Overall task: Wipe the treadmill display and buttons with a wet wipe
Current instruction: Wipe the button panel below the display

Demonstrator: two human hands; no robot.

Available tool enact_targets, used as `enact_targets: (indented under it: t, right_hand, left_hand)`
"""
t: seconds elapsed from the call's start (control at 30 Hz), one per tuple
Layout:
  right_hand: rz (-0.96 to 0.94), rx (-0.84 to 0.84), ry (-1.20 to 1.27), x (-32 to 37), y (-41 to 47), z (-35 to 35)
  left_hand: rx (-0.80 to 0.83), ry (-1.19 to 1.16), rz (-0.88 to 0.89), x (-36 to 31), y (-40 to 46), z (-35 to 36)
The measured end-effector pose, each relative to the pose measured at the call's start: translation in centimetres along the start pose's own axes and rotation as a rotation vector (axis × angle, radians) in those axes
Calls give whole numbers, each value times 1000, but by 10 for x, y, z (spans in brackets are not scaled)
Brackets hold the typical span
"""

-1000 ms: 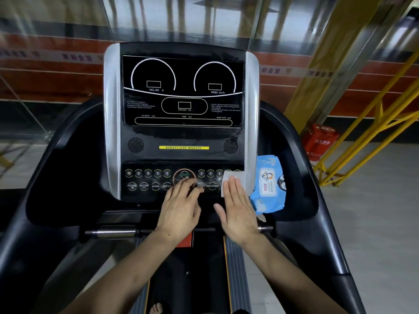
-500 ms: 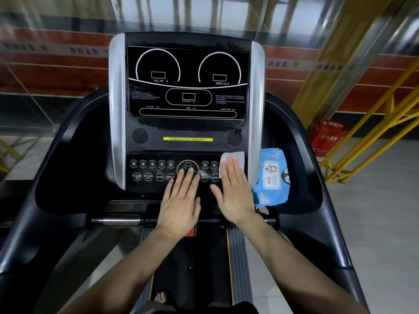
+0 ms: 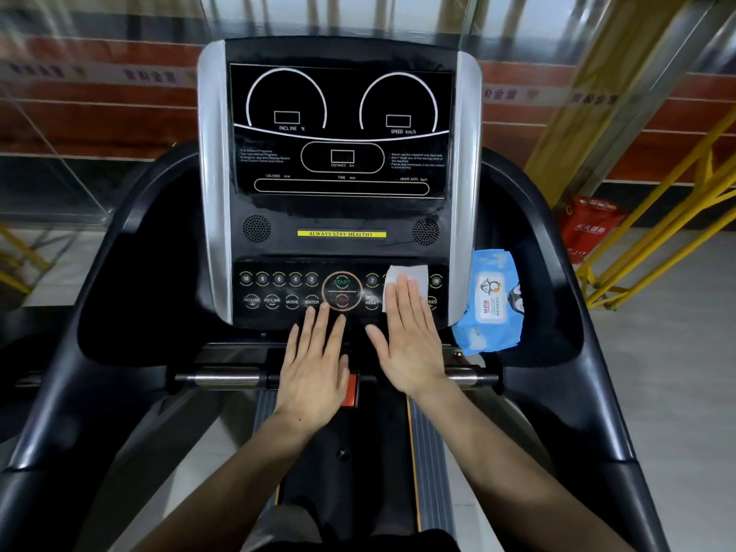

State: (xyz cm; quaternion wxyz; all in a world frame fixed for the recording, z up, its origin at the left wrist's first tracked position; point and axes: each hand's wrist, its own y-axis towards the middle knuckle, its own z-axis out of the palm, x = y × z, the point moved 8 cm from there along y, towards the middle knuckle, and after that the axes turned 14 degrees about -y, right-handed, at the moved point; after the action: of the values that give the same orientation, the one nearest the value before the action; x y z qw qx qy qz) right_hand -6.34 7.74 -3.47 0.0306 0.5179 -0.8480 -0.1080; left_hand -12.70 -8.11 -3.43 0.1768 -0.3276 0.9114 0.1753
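The treadmill console has a black display point(image 3: 340, 129) above and a button panel point(image 3: 278, 290) below. A white wet wipe point(image 3: 410, 272) lies on the right part of the button panel. My right hand point(image 3: 410, 336) lies flat on it, fingers straight and pressing it against the buttons. My left hand point(image 3: 314, 360) is flat with nothing in it. Its fingertips reach the panel's lower edge, just under the round START dial point(image 3: 341, 286).
A blue pack of wet wipes point(image 3: 492, 302) sits in the right side tray, right of the console. A steel handlebar point(image 3: 223, 378) crosses below the panel with a red stop tab point(image 3: 351, 388) at its middle. Yellow railings point(image 3: 653, 241) and a red box point(image 3: 589, 225) stand to the right.
My right hand has slid the wipe slightly left, uncovering the far right button. My left hand has flattened and drawn back from the START dial toward the panel's lower edge.
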Motion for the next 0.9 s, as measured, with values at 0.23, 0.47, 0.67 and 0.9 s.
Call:
enact_targets:
  t: [0.23, 0.47, 0.67, 0.9]
  right_hand:
    - [-3, -9, 4, 15, 0, 3]
    - [52, 11, 26, 32, -9, 6]
    - [13, -5, 46, 40, 5, -4]
    - [-45, 11, 48, 84, 16, -9]
  left_hand:
    - [19, 29, 62, 19, 8, -11]
    - [-9, 8, 126, 34, 25, -29]
    - [-22, 0, 158, 45, 34, -44]
    - [-112, -57, 110, 59, 37, -61]
